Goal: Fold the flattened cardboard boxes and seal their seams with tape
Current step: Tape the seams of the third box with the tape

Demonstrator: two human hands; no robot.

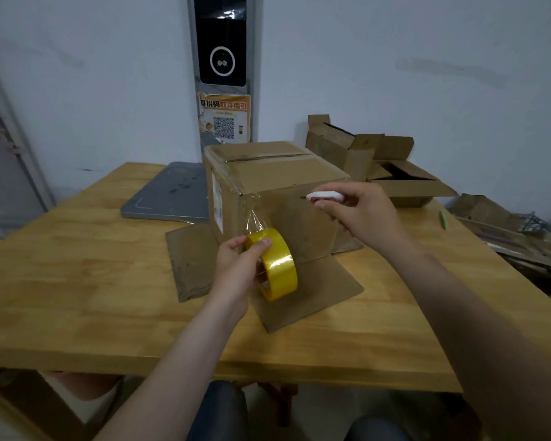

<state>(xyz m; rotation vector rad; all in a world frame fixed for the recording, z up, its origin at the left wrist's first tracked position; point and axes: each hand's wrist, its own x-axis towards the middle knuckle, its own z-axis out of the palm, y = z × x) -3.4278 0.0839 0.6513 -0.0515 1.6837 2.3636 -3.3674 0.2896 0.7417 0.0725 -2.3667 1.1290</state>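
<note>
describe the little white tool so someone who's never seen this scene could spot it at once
On the wooden table stands a taped cardboard box. Beside its upper right edge is the right hand, pinching a small oval white tool. It is slim and white, unlike the fat yellow tape roll that the left hand holds lower down.

Bare forearms (172, 361), dark blue trousers (218, 412) over both knees.

brown cardboard box (277, 183) upright on table, bottom flaps splayed, yellow tape roll (275, 264) strip stuck to its corner
</note>
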